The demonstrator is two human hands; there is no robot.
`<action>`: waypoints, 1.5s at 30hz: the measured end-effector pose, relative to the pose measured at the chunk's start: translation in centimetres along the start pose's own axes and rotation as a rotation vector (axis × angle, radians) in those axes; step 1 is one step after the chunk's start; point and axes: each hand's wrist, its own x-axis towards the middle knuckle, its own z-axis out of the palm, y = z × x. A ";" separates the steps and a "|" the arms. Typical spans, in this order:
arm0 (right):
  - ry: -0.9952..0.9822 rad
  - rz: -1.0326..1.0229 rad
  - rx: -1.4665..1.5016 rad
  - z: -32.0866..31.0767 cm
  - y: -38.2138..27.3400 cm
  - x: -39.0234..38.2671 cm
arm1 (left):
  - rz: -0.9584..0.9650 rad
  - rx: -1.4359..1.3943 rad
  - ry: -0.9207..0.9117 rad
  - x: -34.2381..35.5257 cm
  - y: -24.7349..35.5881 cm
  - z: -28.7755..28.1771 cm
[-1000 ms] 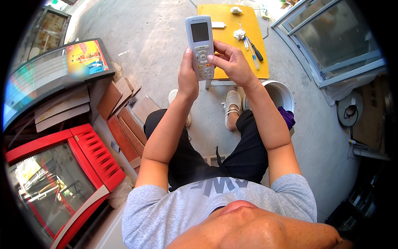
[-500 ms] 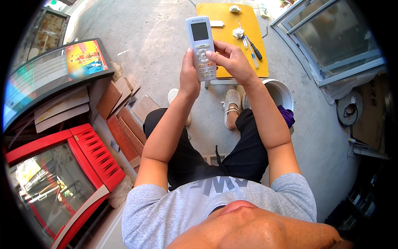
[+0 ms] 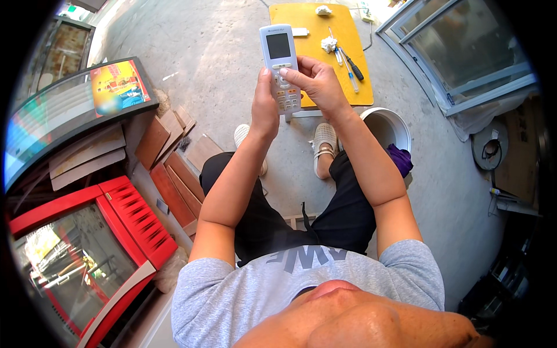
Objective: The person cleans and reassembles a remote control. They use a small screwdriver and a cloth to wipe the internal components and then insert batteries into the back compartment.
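Note:
A white remote control (image 3: 281, 49) with a dark blank screen is held upright between my two hands, over the near left part of a yellow table. My left hand (image 3: 266, 107) grips its left side, thumb along the edge. On the other side my right hand (image 3: 322, 87) is closed round it, its thumb lying on the buttons just below the screen. The fingers behind the remote are mostly hidden. Beyond it on the yellow table (image 3: 290, 13) lie a black-handled screwdriver (image 3: 355, 69), a thin blue-tipped tool (image 3: 350, 74), crumpled white tissue (image 3: 329, 44) and a small white piece (image 3: 301, 32).
A white bucket (image 3: 406, 124) with a purple cloth (image 3: 400, 160) stands right of my legs. Wooden boards (image 3: 180, 185), a red glass-fronted cabinet (image 3: 136, 223) and a dark-framed glass panel (image 3: 58, 110) are at left. A framed window (image 3: 464, 52) leans at the far right.
My right thumb has moved up the remote, from the round button pad to the button just under the screen. The left hand keeps its hold.

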 end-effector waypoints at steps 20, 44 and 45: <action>0.058 -0.022 -0.059 -0.2 -0.2 0.2 | -0.043 -0.034 -0.055 -0.3 0.5 0.2; -0.141 -0.058 -0.054 -0.8 -1.6 -0.2 | 0.183 0.229 -0.093 -0.2 0.2 0.3; -0.144 -0.053 -0.056 -0.8 -1.6 -0.2 | 0.165 0.206 -0.083 -0.2 0.2 0.3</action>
